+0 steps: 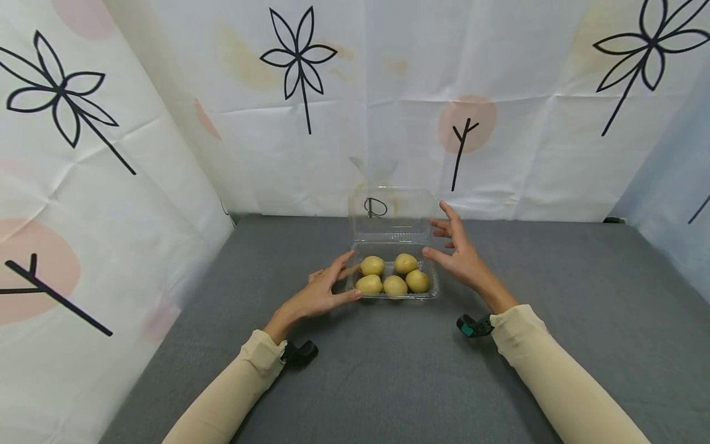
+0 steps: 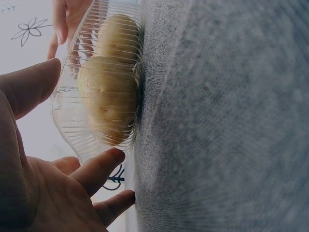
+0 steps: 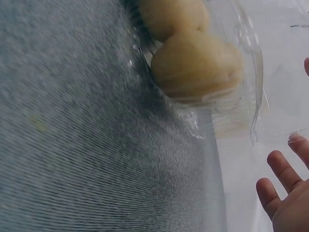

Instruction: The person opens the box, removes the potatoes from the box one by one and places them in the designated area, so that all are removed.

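A clear plastic clamshell box [image 1: 434,291] stands on the table with several yellowish potatoes [image 1: 395,286] inside. Its lid [image 1: 413,216] is raised upright at the back. At the box's left side is my left hand [image 1: 316,297], thumb by the front corner and fingers spread toward the back corner. The left wrist view shows the thumb by the rim and a fingertip at the ribbed wall [image 2: 108,137]. My right hand [image 1: 466,262] is at the right, its fingers extended beside the lid's edge and its thumb near the box's back right corner. Whether those fingers touch the lid is unclear.
Grey cloth covers the table [image 1: 388,376]. A white curtain [image 1: 333,160] with printed leaves and twigs hangs behind the box, and more of it runs along both sides. Dark straps with small devices [image 1: 299,353] sit on both wrists.
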`<state>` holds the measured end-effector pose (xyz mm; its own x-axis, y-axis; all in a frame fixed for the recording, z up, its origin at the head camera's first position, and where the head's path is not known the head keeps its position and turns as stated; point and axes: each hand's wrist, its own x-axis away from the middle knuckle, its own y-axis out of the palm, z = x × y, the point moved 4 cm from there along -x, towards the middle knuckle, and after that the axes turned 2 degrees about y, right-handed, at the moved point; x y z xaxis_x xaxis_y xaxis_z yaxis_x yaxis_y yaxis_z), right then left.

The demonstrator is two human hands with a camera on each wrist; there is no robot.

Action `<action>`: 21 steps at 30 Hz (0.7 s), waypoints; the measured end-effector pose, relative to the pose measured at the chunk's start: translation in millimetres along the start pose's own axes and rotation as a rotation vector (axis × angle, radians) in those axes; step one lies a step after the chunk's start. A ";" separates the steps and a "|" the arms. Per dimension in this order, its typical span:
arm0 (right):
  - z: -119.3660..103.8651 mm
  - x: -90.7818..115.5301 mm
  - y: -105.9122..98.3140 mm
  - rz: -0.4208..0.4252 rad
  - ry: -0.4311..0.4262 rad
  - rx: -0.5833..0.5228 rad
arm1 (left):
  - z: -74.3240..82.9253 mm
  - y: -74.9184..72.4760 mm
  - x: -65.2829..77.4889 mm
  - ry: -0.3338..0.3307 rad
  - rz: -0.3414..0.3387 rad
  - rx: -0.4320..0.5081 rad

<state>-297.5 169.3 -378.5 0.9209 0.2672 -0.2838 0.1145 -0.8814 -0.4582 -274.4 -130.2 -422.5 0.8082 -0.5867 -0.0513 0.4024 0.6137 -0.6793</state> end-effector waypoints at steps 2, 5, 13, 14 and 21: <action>2.1 -3.2 -0.5 -0.010 0.007 -0.003 | -0.6 0.5 0.0 0.001 0.000 0.003; 5.2 -7.6 -0.6 -0.027 0.023 -0.009 | -1.7 1.0 -0.2 0.001 0.000 0.007; 11.3 -14.8 3.3 -0.079 0.100 -0.034 | -0.2 0.8 0.8 0.003 -0.008 0.006; 11.7 -15.1 3.9 -0.084 0.107 -0.039 | 0.2 0.7 1.0 0.003 -0.011 0.003; 13.6 -15.2 8.3 -0.088 0.124 -0.071 | 2.3 0.6 1.0 0.002 -0.019 -0.006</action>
<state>-315.7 163.2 -389.4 0.9446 0.2982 -0.1373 0.2186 -0.8833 -0.4146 -272.4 -129.1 -421.2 0.7995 -0.5994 -0.0399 0.4150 0.5991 -0.6847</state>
